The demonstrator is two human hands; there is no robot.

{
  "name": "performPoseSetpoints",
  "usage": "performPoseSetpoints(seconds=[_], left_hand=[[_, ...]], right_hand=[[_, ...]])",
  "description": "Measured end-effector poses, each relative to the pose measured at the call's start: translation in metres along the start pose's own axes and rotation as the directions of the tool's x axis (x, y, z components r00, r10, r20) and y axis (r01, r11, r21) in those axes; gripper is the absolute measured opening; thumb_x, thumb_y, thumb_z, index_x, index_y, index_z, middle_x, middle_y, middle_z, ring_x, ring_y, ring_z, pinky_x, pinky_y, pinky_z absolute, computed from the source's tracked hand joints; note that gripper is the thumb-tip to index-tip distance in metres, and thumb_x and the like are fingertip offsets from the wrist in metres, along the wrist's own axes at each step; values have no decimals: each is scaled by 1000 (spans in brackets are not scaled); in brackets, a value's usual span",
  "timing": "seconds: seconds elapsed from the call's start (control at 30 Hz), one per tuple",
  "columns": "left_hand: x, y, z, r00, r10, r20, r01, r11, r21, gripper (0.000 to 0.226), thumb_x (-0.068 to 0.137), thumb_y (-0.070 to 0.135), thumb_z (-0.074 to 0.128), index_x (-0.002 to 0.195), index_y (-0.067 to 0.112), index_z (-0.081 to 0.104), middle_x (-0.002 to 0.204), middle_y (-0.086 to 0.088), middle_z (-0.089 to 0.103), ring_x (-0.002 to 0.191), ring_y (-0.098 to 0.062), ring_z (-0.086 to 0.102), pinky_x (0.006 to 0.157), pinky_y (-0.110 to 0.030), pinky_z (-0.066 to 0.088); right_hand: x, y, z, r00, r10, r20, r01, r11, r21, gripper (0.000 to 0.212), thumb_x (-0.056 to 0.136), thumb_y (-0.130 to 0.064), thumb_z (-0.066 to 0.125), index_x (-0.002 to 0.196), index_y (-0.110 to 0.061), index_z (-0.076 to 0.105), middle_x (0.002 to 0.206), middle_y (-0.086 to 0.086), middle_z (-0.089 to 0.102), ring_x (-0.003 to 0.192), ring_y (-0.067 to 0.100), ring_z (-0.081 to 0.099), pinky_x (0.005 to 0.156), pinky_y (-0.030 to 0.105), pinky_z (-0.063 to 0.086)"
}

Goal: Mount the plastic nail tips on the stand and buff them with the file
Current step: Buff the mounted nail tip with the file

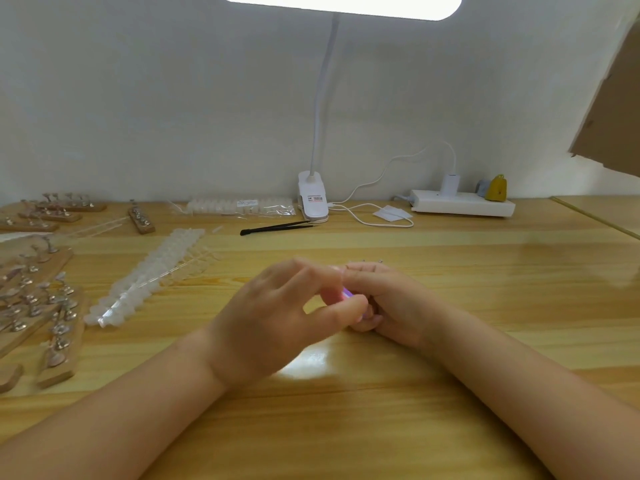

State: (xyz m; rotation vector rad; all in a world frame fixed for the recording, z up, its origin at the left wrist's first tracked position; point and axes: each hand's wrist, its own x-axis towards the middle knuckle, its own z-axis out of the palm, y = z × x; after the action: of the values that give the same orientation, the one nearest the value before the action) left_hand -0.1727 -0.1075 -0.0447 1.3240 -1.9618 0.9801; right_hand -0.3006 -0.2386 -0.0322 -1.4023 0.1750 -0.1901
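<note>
Buffing at the centre of the surface point(450, 306)

Your left hand point(277, 317) pinches the pink file point(341, 295); what your curled right hand point(388, 299) holds is hidden. Stroke lightly.

Translucent nail tips point(149, 278) in long strips lying diagonally, wooden stands point(59, 327) with metal holders clustered just left

Hands point(277, 317) together mid-table point(485, 278). Left: nail-tip strips point(152, 275), then stands point(45, 306) at the edge. Behind: tweezers point(277, 227), clip lamp point(313, 197); power strip point(462, 202) farther right, against the wall.
</note>
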Motion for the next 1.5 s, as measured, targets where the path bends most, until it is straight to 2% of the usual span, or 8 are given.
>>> performPoseSetpoints(seconds=[0.17,0.43,0.6,0.73,0.87,1.13,1.3,1.5], left_hand=[[-3,-19,-11,984,-176,16,173,978,120,19,90,14,58,104,17,70,89,-12,62,79,-28,58,72,-38,50],[3,2,-3,999,-33,-11,33,997,74,25,102,17,42,107,19,67,98,-4,54,80,-23,56,71,-35,51],[1,-16,-10,965,-262,-26,263,956,128,14,81,1,73,94,7,75,84,-16,62,70,-33,58,61,-43,51],[5,4,-5,988,-140,64,139,990,23,21,93,24,57,96,15,76,86,-7,65,80,-19,56,73,-31,47],[6,-7,-8,892,-439,102,444,896,-27,17,92,31,61,89,21,74,83,3,60,78,-10,51,68,-32,45],[2,-6,-1,997,-82,3,81,995,50,15,94,20,60,102,18,72,95,-2,55,82,-20,54,71,-35,50],[0,-21,-9,975,-217,-43,221,963,155,10,85,11,70,92,8,76,86,-12,62,75,-30,58,66,-41,51],[7,3,-4,976,-206,72,210,976,-62,27,96,34,52,92,23,77,89,3,62,85,-8,50,76,-27,46]], right_hand=[[2,0,-2,993,47,-105,-37,995,88,18,79,-26,61,66,-16,57,51,-9,34,43,5,27,38,16,16],[4,0,-3,986,44,-164,-26,994,109,23,75,-27,64,54,-21,61,48,-9,31,37,2,26,32,14,19],[5,0,-3,975,61,-213,-29,989,147,25,74,-27,65,50,-19,62,46,-10,29,36,2,26,32,14,17],[4,-1,-1,981,54,-186,-31,992,124,26,74,-27,63,49,-20,62,44,-10,31,35,3,25,34,16,15],[5,-1,-1,970,78,-229,-34,982,188,19,71,-24,63,52,-18,62,43,-10,29,34,3,24,32,15,15],[5,0,0,973,63,-222,-27,987,160,23,89,-17,55,67,-14,50,44,-9,33,35,2,28,33,14,16],[5,0,2,972,79,-223,-47,988,146,18,83,-22,60,69,-12,54,46,-9,32,37,3,29,34,14,17],[4,0,4,983,33,-178,-24,998,55,26,95,-15,50,69,-10,52,46,-5,42,38,4,36,36,15,22]])
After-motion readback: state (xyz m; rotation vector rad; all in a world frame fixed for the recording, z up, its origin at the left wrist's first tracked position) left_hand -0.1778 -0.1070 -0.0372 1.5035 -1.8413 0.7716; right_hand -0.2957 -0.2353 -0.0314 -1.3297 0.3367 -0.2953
